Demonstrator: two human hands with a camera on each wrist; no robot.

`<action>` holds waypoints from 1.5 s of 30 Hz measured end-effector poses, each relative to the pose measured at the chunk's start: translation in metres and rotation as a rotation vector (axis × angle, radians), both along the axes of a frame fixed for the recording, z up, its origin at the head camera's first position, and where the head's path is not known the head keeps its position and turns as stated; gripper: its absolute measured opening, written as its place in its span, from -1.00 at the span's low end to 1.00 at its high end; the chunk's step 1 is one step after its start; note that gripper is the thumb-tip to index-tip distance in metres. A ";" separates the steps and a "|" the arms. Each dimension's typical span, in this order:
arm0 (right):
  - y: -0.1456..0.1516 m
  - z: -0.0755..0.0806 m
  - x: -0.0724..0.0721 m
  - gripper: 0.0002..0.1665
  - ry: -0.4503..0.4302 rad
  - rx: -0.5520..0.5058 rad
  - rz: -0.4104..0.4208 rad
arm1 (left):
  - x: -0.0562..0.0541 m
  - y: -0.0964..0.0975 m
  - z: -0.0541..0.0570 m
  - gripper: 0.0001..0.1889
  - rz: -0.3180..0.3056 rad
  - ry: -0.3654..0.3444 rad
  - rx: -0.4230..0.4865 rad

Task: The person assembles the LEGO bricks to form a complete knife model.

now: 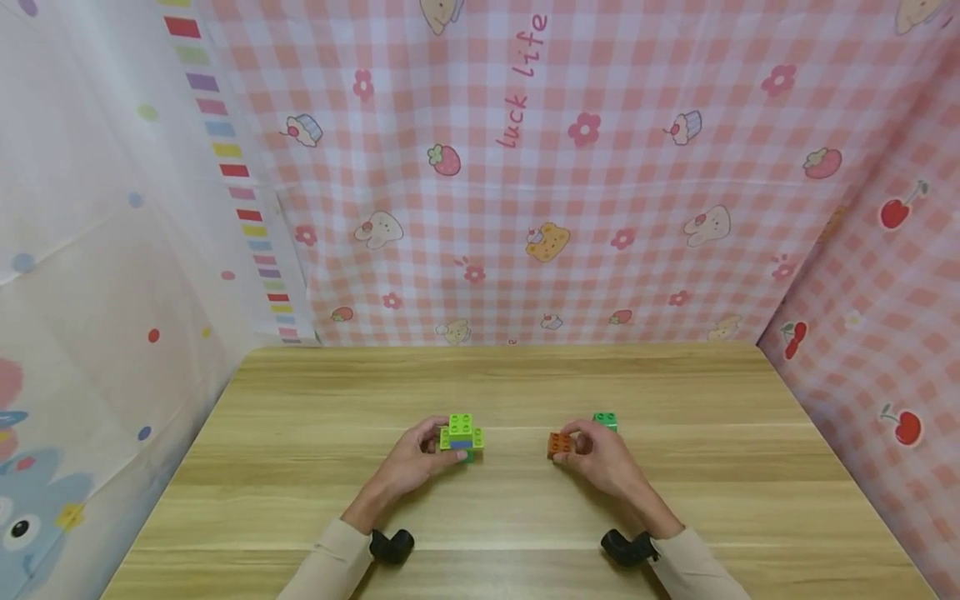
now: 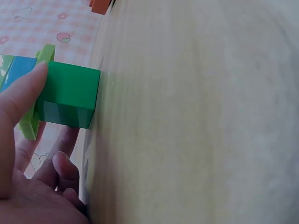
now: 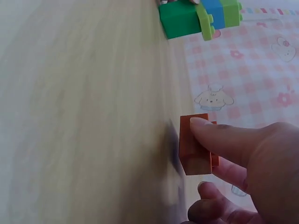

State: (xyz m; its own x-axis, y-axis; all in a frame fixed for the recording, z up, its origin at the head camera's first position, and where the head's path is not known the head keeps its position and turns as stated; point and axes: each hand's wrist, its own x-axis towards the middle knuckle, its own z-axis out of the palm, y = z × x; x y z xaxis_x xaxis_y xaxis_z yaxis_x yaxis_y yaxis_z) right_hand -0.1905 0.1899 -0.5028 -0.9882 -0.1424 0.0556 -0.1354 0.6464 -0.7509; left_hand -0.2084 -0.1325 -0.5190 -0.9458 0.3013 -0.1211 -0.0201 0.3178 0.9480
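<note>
My left hand (image 1: 412, 460) grips a stack of toy building bricks (image 1: 461, 429), thumb on the near side and fingers behind. From the bottom up, the stack has a green brick (image 2: 70, 91), a wider lime plate (image 3: 204, 22), a blue brick (image 3: 213, 14) and a lime brick (image 3: 231, 13). The green base is right at the tabletop. Off to the right, my right hand (image 1: 600, 457) pinches an orange-brown brick (image 3: 192, 147) between thumb and fingers, close over the table with its studs facing up. Another green brick (image 1: 605, 420) stands just behind the right hand, partly hidden by it.
The wooden table (image 1: 510, 517) reaches back to a pink checked cloth (image 1: 480, 200) hung behind it. More patterned cloth (image 1: 870, 275) hangs along the right side, and a white printed cloth (image 1: 90, 250) along the left. Each wrist bears a black device (image 1: 393, 547).
</note>
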 end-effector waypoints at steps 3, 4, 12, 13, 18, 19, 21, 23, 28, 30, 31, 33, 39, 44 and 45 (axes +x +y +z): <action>-0.004 0.002 -0.001 -0.62 0.010 0.007 0.006 | 0.000 0.001 0.000 -0.44 0.015 -0.004 0.016; -0.006 0.003 -0.001 -0.62 -0.004 -0.005 0.010 | 0.000 0.001 0.000 -0.45 0.017 -0.001 0.016; -0.025 0.021 -0.004 -0.63 -0.063 -0.091 0.092 | 0.001 0.003 -0.002 -0.55 0.023 0.033 0.007; -0.028 0.024 -0.005 -0.64 -0.050 -0.090 0.101 | 0.001 0.003 -0.002 -0.56 0.025 0.034 0.009; -0.043 0.038 -0.009 -0.63 0.000 -0.079 0.118 | 0.002 0.001 -0.003 -0.55 0.018 0.034 0.015; -0.046 0.040 -0.010 -0.63 0.008 -0.078 0.124 | 0.001 0.000 -0.003 -0.56 0.016 0.033 0.014; -0.052 0.045 -0.011 -0.61 0.026 -0.078 0.141 | 0.001 0.000 -0.003 -0.56 0.010 0.031 0.009; -0.058 0.048 -0.012 -0.61 0.044 -0.094 0.166 | 0.000 -0.001 -0.004 -0.57 0.004 0.034 0.001; -0.072 0.054 -0.015 -0.61 0.064 -0.155 0.194 | -0.001 0.000 -0.003 -0.58 -0.010 0.056 -0.016; -0.077 0.056 -0.016 -0.62 0.067 -0.169 0.191 | -0.001 0.000 -0.002 -0.58 -0.016 0.059 -0.016; -0.080 0.057 -0.016 -0.62 0.071 -0.174 0.192 | -0.001 0.000 -0.002 -0.58 -0.018 0.059 -0.012; -0.084 0.058 -0.016 -0.61 0.079 -0.182 0.200 | -0.001 0.001 -0.001 -0.59 -0.023 0.059 -0.004; -0.095 0.060 -0.015 -0.58 0.088 -0.199 0.231 | -0.001 0.002 0.000 -0.60 -0.024 0.049 0.008; -0.105 0.058 -0.016 -0.59 0.103 -0.210 0.255 | 0.000 0.002 0.000 -0.62 0.001 0.048 0.003; -0.106 0.058 -0.016 -0.60 0.105 -0.213 0.259 | 0.000 0.003 0.001 -0.63 0.005 0.046 0.001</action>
